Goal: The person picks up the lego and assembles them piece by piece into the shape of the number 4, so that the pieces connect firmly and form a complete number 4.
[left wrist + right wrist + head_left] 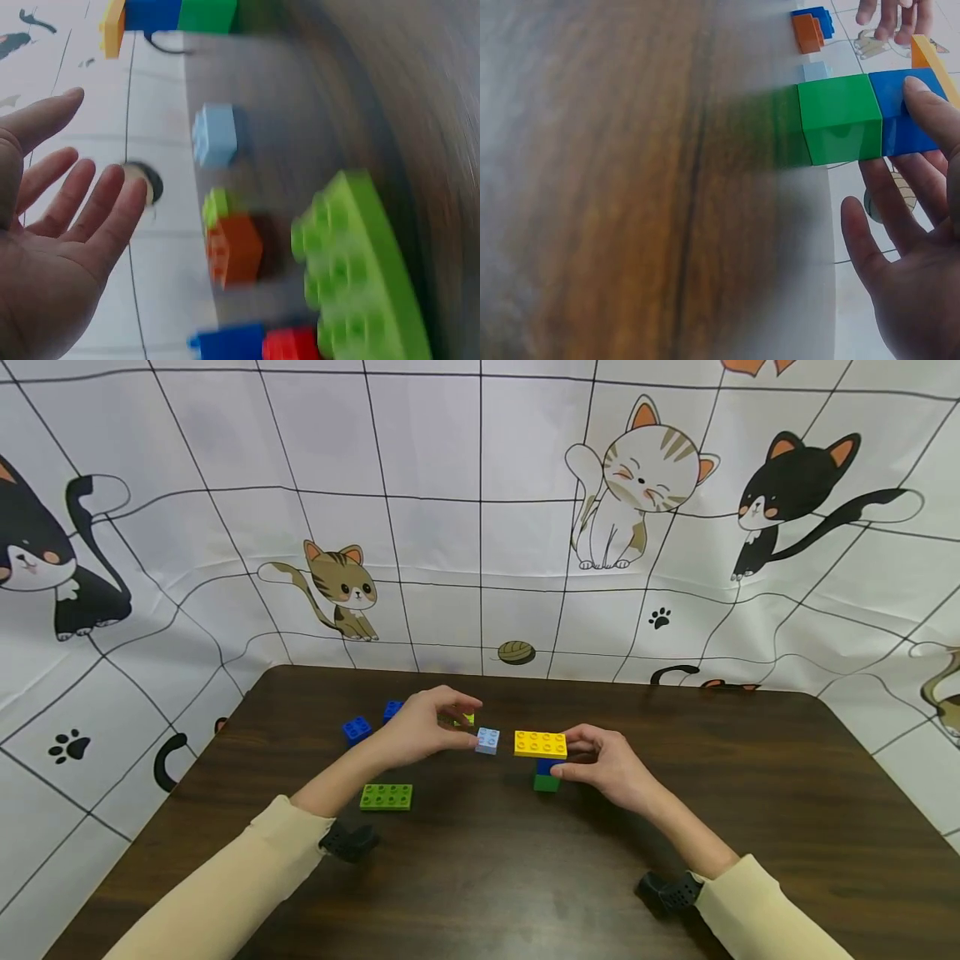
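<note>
My right hand (618, 770) pinches the blue brick (904, 112) in the middle of a small stack. Under it sits a green brick (840, 120), standing on the table. A long yellow brick (540, 744) lies across the top and juts out to the left. My left hand (420, 724) hovers over the table with fingers spread and holds nothing. Nearest to its fingertips in the head view is a light blue brick (487, 741); the left wrist view shows this light blue brick (216, 135) on the table, apart from the fingers.
A flat lime green brick (386, 797) lies near my left forearm. Beyond that arm are blue bricks (357, 730). An orange brick (236, 251), a small lime brick (217, 206) and a red brick (291, 345) appear in the left wrist view. A cat-print curtain (435, 543) hangs behind the table.
</note>
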A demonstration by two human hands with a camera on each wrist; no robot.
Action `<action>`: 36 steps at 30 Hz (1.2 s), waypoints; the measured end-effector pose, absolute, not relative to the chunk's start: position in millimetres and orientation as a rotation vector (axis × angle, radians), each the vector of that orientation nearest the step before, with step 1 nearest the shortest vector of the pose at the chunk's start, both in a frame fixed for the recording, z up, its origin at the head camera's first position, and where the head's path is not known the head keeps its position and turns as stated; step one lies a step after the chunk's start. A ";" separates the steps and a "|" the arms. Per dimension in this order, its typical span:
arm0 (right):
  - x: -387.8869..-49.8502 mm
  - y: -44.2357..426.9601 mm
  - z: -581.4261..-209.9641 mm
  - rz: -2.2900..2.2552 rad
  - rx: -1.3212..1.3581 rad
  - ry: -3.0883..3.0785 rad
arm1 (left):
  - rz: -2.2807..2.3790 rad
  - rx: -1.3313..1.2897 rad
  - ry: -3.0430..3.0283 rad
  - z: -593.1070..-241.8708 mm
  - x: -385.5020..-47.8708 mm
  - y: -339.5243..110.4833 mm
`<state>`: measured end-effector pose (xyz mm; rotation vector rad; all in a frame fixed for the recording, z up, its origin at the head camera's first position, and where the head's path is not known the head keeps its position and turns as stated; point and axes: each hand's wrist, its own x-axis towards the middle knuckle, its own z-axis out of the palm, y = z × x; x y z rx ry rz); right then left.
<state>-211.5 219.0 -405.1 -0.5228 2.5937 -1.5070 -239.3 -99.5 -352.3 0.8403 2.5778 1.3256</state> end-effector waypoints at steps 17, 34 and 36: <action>-206.8 211.9 -402.1 -1.529 -0.569 2.589 | 1.220 0.722 2.535 -386.8 -205.2 -194.7; -206.8 218.2 -395.6 -1.596 -0.584 2.569 | 1.025 0.751 2.658 -398.2 -194.9 -201.3; -207.2 217.7 -395.1 -1.601 -0.593 2.571 | 1.013 0.764 2.664 -399.9 -195.3 -200.6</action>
